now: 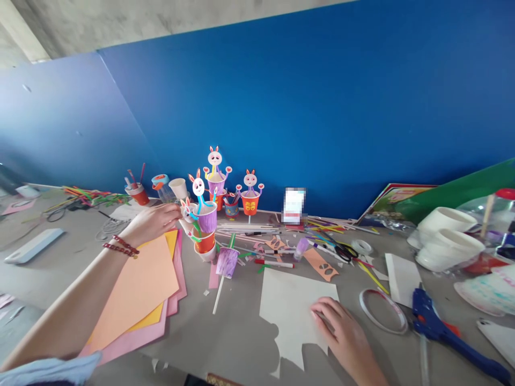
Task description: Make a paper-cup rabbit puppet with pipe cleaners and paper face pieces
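My left hand [159,220] reaches out over stacked coloured paper. Its fingertips are pinched together at the edge of a small paper rabbit [187,208]. Close beside that rabbit stand an orange cup [204,242] and a purple-coloured cup [207,219], stacked, with another paper rabbit [198,186] rising from them. Flat on a cut white sheet [295,300] rests my right hand [340,329], fingers stretched out and holding nothing. A purple cup piece on a white stick [227,262] lies between the hands.
A blue glue gun [442,332], a tape roll [383,311] and black-handled scissors [346,251] lie to the right. Two more rabbit cups, one orange [250,203], stand near the blue wall [281,107]. Orange paper [140,281] tops the left pile. White cups [448,249] stand far right.
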`<state>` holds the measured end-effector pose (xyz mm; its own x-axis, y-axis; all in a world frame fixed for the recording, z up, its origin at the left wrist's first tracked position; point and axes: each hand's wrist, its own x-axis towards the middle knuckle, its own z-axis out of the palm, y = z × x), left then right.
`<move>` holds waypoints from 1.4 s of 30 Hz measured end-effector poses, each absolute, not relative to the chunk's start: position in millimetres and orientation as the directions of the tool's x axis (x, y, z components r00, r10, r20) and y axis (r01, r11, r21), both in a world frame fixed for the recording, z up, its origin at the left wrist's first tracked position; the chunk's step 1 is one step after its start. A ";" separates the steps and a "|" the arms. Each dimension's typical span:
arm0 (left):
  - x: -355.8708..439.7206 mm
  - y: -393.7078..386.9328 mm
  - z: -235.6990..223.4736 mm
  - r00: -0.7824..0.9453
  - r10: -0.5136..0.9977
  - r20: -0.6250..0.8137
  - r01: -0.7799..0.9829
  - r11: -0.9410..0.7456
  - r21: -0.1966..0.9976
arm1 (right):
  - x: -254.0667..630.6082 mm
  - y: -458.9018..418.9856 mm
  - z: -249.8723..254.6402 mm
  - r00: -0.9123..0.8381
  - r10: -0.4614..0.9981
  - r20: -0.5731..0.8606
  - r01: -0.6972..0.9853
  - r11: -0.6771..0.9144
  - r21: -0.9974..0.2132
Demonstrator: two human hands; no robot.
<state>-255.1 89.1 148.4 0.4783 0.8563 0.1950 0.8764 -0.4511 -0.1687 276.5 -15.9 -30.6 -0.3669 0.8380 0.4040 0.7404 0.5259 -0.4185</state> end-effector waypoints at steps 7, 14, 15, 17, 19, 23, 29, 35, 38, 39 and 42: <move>-263.5 93.8 145.7 0.482 0.854 0.195 0.876 -0.466 -0.124 | 275.6 -16.4 -29.5 -0.359 0.840 0.406 0.750 0.519 -0.410; -272.4 98.4 147.4 0.487 0.847 0.212 0.873 -0.480 -0.088 | 275.8 -17.0 -29.1 -0.356 0.834 0.421 0.749 0.524 -0.405; -273.7 98.8 146.9 0.485 0.846 0.223 0.874 -0.478 -0.086 | 275.6 -16.8 -28.7 -0.357 0.832 0.424 0.749 0.526 -0.402; -276.4 99.1 145.8 0.476 0.843 0.251 0.878 -0.472 -0.081 | 274.6 -16.3 -27.6 -0.358 0.830 0.427 0.750 0.528 -0.398; -278.6 98.4 144.9 0.466 0.841 0.276 0.883 -0.464 -0.077 | 273.7 -16.2 -27.0 -0.359 0.830 0.426 0.751 0.528 -0.396; -280.5 94.1 144.7 0.463 0.835 0.297 0.883 -0.463 -0.073 | 276.2 -19.0 -30.5 -0.362 0.830 0.424 0.751 0.529 -0.395; -278.1 90.6 144.5 0.477 0.825 0.304 0.873 -0.485 -0.052 | 250.8 -0.8 10.8 -0.324 0.755 0.571 0.713 0.591 -0.377; -263.9 80.8 154.9 0.470 0.817 0.333 0.874 -0.482 -0.050 | 124.3 95.1 117.9 -0.508 0.542 0.669 0.338 0.840 -0.424; -261.2 74.1 159.6 0.431 0.814 0.388 0.895 -0.440 -0.071 | 77.8 127.6 121.8 -0.414 0.662 0.625 0.234 0.741 -0.629; -261.9 72.8 160.2 0.419 0.808 0.413 0.900 -0.430 -0.071 | 69.1 133.8 114.5 -0.383 0.710 0.592 0.237 0.694 -0.679; -266.4 71.1 159.3 0.380 0.776 0.504 0.905 -0.425 -0.029 | 57.1 146.4 84.2 -0.387 0.806 0.449 0.231 0.556 -0.799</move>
<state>-266.4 71.1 159.3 0.3800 0.7758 0.5038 0.9049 -0.4246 -0.0287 57.1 146.4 84.2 -0.3865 0.8056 0.4491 0.2308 0.5559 -0.7986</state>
